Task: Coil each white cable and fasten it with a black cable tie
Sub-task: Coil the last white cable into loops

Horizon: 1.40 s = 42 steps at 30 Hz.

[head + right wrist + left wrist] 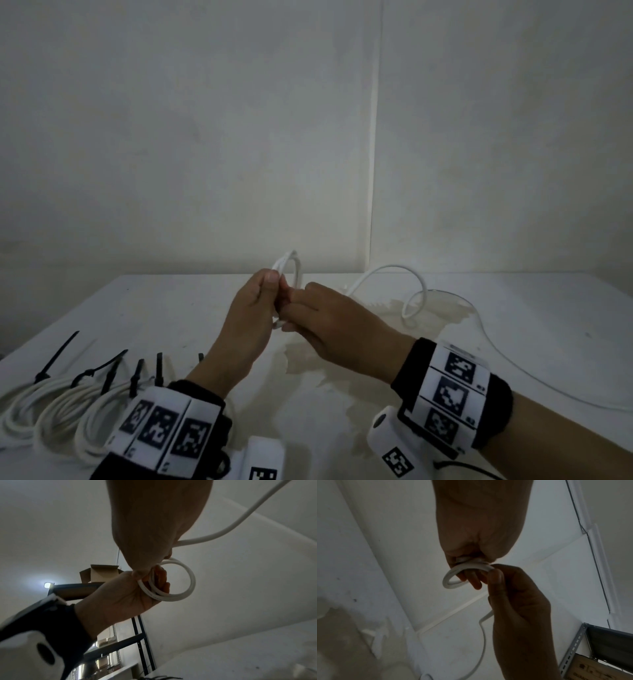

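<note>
A white cable is wound into a small coil held up above the table, between both hands. My left hand grips the coil, thumb on top, with its loops lying over the fingers. My right hand pinches the cable right beside the coil. The loose cable curls away to the right and trails over the table. Three coiled white cables, fastened with black ties, lie at the front left. Loose black ties lie beside them.
The white table has a pale stain in its middle and ends against a white wall. A metal shelf with a cardboard box on top stands to the left, off the table.
</note>
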### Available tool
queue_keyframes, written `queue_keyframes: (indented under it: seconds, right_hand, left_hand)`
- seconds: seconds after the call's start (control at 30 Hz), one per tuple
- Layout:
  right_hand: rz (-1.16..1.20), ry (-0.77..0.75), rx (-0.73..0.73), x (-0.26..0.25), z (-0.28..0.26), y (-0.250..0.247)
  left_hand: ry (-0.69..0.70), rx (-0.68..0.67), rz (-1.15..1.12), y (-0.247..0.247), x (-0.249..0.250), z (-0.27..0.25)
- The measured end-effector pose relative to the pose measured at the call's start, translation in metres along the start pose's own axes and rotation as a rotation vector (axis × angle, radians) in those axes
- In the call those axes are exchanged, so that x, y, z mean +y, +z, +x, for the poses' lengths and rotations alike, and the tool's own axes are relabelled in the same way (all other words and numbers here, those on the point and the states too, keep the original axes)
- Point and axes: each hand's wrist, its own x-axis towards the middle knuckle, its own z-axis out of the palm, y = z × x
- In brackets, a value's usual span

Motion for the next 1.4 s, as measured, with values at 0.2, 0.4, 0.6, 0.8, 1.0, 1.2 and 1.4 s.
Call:
queue_keyframes:
  seconds: [0.2, 0.4, 0.6, 0.8, 1.0, 1.2, 1.4]
  right_hand:
    - [0.174, 0.165, 0.102, 0.002, -0.001, -0.014]
    - [0.276, 0.278, 0.202, 0.016, -0.001, -0.032]
    - [0.338, 0.525, -0.002, 0.021, -0.003, -0.043]
    - [0.517, 0.680, -0.139, 0.017, 0.002, -0.051]
    - [0.437, 0.687, -0.197, 0.020, 0.001, -0.060]
    - [0.546, 0.697, -0.075, 0.020, -0.004, -0.059]
    - [0.478, 0.666, 0.022, 0.036, -0.016, -0.057]
  left_hand:
    - [-0.032, -0.173, -0.083, 0.003, 0.003, -0.006]
    - [-0.165, -0.274, -0.216, 0.002, 0.017, -0.008]
    - [-0.274, -0.323, -0.343, 0.003, 0.027, -0.008]
    - [-0.310, -0.342, -0.373, 0.003, 0.030, -0.008]
    - [-0.293, -0.396, -0.206, 0.003, 0.031, -0.008]
    - [-0.323, -0.326, -0.349, 0.013, 0.030, -0.010]
    - [-0.335, -0.176, -0.549, 0.010, 0.029, -0.004]
